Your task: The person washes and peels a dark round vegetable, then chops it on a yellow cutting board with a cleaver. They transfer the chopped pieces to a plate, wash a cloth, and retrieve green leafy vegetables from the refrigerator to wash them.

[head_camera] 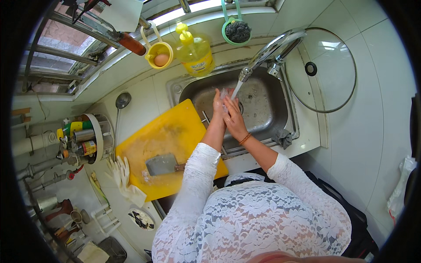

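Note:
Water runs from the chrome faucet [245, 74] over my two hands, which are pressed close together above the stainless steel sink [273, 108]. My left hand [218, 103] and my right hand [234, 113] have something clear and whitish between them, perhaps thin plastic or just water; I cannot tell which. Whether either hand grips it is unclear. A beaded bracelet [245, 138] circles my right wrist. Left of the sink, a yellow cutting board [164, 131] overlaps the sink's edge, and a cleaver [161, 165] lies flat on it.
Behind the sink stand a yellow soap pump bottle [197, 59] and a green holder with a dark scouring pad [237, 32]. A glass lid [320, 70] leans at the right. A grey cloth [283, 138] lies on the sink's rim; white gloves [126, 180] and a ladle [122, 102] are at the left.

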`<action>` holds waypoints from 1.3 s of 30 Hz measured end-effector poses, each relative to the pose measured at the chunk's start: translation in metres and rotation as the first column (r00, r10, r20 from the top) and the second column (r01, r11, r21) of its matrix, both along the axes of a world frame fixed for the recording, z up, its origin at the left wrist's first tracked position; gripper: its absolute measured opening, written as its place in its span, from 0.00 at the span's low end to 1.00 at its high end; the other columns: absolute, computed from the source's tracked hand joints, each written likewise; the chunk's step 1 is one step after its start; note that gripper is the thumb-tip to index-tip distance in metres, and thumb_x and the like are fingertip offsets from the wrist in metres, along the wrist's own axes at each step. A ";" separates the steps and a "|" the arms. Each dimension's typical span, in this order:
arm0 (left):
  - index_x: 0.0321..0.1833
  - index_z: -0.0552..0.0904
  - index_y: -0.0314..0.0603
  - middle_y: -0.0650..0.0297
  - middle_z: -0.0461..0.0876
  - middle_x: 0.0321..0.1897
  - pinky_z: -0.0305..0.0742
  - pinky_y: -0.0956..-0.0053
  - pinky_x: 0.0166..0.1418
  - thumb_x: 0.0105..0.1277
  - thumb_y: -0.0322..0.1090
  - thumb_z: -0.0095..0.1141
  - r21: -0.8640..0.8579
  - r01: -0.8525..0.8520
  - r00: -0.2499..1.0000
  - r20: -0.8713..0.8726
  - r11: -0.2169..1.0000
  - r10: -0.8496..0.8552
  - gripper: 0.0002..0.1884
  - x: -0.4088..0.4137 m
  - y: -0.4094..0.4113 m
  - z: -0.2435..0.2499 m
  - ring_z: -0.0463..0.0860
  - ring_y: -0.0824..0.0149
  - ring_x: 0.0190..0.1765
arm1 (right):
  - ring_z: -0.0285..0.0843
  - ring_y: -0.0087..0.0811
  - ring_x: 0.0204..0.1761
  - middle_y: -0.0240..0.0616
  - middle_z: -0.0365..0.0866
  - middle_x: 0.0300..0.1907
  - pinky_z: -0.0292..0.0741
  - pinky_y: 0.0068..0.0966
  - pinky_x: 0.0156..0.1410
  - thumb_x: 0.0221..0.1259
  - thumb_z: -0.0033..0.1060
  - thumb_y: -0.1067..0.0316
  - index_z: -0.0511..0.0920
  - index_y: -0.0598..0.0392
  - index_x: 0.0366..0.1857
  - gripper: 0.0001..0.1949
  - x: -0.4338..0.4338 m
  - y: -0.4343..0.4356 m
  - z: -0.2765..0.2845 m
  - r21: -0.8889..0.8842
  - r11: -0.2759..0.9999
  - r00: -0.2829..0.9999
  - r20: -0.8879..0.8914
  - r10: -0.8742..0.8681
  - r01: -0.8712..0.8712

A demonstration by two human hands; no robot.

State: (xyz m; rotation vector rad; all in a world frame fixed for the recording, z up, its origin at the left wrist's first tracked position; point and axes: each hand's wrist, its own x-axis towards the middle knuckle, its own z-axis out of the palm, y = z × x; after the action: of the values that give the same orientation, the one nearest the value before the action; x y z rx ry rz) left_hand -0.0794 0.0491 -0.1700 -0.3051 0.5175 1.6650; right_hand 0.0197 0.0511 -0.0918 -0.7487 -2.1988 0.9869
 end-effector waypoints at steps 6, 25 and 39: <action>0.41 0.79 0.42 0.67 0.80 0.33 0.71 0.77 0.38 0.61 0.36 0.52 -0.291 0.116 0.628 -0.719 0.950 -0.297 0.09 0.037 0.008 0.067 0.77 0.72 0.34 | 0.66 0.43 0.61 0.47 0.70 0.58 0.62 0.32 0.65 0.63 0.48 0.53 0.71 0.62 0.55 0.24 0.023 0.108 -0.082 -0.673 0.707 0.960 0.013 -0.279 0.215; 0.51 0.76 0.46 0.64 0.81 0.36 0.75 0.70 0.42 0.55 0.60 0.59 -0.262 0.273 0.943 -0.118 0.926 -0.311 0.29 0.001 -0.024 0.035 0.80 0.64 0.37 | 0.76 0.34 0.48 0.37 0.78 0.44 0.73 0.32 0.56 0.59 0.50 0.65 0.74 0.56 0.46 0.13 0.020 0.125 -0.008 -0.901 0.058 0.763 -0.397 -0.511 -0.430; 0.41 0.77 0.41 0.60 0.80 0.34 0.77 0.70 0.42 0.66 0.44 0.49 -0.141 0.079 0.995 0.076 0.987 -0.068 0.13 0.005 0.008 0.023 0.80 0.63 0.37 | 0.76 0.50 0.35 0.47 0.77 0.32 0.72 0.42 0.38 0.49 0.63 0.55 0.77 0.53 0.34 0.15 0.002 0.032 0.007 -0.116 0.956 0.962 -0.013 -0.274 0.270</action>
State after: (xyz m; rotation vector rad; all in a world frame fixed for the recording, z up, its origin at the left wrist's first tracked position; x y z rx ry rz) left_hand -0.0744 0.0571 -0.1470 -0.4444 0.5894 1.5428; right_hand 0.0213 0.0836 -0.0843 -1.0516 -1.9612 0.9796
